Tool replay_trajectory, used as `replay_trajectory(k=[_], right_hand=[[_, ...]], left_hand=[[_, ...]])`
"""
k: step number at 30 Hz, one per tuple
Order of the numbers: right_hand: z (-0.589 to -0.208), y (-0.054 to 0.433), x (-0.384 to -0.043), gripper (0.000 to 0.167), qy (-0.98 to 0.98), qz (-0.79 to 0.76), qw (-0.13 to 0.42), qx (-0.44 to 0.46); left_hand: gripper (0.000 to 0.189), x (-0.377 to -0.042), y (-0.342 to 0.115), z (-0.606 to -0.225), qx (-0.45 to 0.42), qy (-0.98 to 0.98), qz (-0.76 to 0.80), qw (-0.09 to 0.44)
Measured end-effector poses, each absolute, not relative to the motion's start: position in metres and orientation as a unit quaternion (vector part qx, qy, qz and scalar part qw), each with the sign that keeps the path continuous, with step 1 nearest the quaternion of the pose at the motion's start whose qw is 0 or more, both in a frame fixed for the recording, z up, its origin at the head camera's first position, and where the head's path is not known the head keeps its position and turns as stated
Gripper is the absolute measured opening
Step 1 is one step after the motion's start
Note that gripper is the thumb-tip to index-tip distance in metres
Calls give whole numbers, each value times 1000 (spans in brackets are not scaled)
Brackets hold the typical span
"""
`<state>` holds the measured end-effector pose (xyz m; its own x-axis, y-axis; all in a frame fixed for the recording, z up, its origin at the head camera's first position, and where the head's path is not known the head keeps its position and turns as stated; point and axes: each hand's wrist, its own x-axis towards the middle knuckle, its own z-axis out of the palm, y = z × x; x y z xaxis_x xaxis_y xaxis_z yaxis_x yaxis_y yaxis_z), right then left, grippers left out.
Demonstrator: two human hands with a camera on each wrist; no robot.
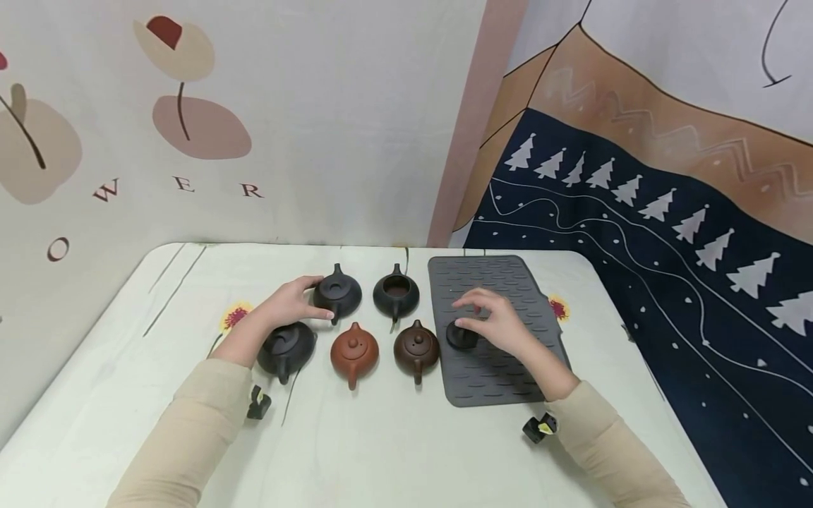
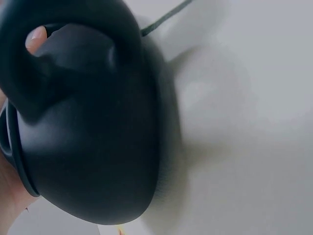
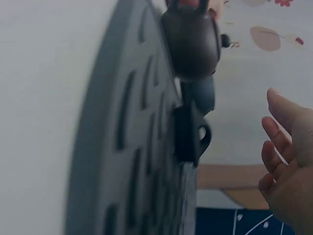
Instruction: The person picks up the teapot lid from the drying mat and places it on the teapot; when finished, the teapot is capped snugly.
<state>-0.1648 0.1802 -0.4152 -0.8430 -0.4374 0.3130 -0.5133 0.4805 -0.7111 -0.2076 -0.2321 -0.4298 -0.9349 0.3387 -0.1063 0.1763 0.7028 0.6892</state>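
Note:
In the head view my left hand [image 1: 288, 303] reaches over to a black lidded teapot [image 1: 339, 293] in the back row, thumb stretched along its near side and fingers at its left. Below that wrist stands another black lidded teapot [image 1: 287, 351], whose body [image 2: 98, 147] fills much of the left wrist view. My right hand [image 1: 492, 321] hovers over a black lid [image 1: 462, 336] lying on a grey mat. The right wrist view has this hand [image 3: 291, 156] apart from the lid [image 3: 188, 134], with fingers loosely bent. A black teapot [image 1: 396, 293] has its top uncovered.
An orange-red teapot [image 1: 354, 353] and a brown one [image 1: 417, 349] stand in the near row, the brown beside the grey ribbed mat [image 1: 502, 381]. A white flowered cloth [image 1: 381, 451] covers the table. Printed curtains [image 1: 343, 141] hang behind it.

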Motion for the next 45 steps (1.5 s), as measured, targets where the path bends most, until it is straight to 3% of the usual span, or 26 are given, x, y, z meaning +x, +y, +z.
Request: replay_trajectory(k=[18, 29, 45], right_hand=[[-444, 203, -175, 27, -864, 421, -54, 271], [-453, 208, -181, 20, -861, 405, -57, 303], [-458, 204, -182, 16, -861, 420, -49, 283]], left_hand=[[95, -207, -232, -430, 139, 915, 361, 114], [95, -208, -230, -427, 141, 920, 345, 120], [99, -209, -226, -418, 142, 926, 324, 136]])
